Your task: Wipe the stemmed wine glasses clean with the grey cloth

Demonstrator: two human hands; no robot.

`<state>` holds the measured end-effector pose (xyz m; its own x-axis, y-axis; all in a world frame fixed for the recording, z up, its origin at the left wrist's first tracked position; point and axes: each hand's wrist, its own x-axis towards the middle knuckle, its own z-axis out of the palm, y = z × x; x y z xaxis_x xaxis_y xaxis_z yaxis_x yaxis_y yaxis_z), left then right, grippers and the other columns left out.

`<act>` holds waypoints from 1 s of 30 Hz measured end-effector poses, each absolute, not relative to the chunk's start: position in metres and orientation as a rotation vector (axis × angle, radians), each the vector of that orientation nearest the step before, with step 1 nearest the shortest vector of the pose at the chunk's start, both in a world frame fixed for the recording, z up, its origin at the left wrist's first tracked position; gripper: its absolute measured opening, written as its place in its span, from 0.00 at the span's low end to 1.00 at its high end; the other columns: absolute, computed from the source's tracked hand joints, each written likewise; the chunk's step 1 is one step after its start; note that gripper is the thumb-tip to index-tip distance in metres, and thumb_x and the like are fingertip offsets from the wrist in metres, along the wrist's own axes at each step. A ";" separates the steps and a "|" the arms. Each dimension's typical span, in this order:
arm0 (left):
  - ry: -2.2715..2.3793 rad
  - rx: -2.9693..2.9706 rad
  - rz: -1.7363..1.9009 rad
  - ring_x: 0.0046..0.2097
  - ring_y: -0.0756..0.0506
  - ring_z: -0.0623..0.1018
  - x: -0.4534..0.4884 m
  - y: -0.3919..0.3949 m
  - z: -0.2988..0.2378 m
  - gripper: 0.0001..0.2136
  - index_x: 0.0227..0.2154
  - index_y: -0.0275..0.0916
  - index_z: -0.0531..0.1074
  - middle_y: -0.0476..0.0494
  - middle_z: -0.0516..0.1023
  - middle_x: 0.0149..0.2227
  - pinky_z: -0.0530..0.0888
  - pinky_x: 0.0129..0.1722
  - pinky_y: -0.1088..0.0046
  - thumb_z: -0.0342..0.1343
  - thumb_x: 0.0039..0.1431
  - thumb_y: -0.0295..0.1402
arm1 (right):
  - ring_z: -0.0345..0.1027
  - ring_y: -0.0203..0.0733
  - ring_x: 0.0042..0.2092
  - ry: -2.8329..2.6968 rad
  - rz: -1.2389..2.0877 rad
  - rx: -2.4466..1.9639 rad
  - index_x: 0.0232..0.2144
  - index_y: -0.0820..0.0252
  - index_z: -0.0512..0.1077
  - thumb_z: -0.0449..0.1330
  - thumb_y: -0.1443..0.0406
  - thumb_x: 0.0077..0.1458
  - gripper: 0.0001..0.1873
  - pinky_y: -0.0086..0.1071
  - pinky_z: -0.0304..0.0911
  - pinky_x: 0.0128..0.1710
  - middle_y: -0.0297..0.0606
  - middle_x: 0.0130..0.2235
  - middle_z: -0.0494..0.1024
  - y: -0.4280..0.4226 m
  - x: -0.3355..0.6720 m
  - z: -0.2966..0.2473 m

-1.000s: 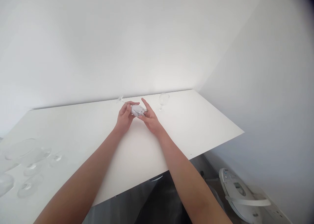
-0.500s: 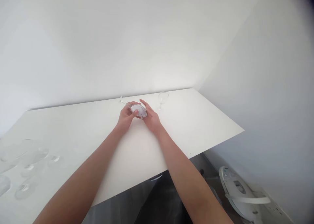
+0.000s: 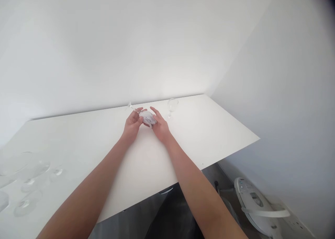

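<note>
A clear wine glass point(image 3: 145, 116) lies tilted between both hands above the white table point(image 3: 78, 141), its stem and foot pointing up-left toward the wall. My left hand point(image 3: 133, 125) is wrapped round the bowl near the stem. My right hand point(image 3: 159, 124) has its fingers inside the bowl pressing a pale cloth point(image 3: 149, 119) against the glass. A second wine glass point(image 3: 172, 106) stands upright just right of my hands, near the wall.
Several clear wine glasses point(image 3: 24, 178) lie and stand at the table's near left corner. The table's front edge runs to a corner at the right. Below it on the floor sits a white round appliance point(image 3: 258, 206). White walls close the back and right.
My hands stay in place on the glass; the right fingers have shifted inside the bowl with the cloth. The view has drifted slightly.
</note>
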<state>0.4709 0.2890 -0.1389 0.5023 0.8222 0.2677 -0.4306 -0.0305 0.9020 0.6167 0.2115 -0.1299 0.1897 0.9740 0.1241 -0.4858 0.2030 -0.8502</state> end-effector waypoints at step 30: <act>0.290 1.353 1.026 0.62 0.35 0.75 0.474 0.281 -0.132 0.19 0.53 0.46 0.80 0.38 0.71 0.67 0.77 0.59 0.55 0.71 0.59 0.40 | 0.74 0.44 0.47 -0.789 0.943 -0.813 0.67 0.50 0.63 0.66 0.49 0.60 0.38 0.40 0.70 0.52 0.37 0.45 0.79 0.211 0.616 -0.131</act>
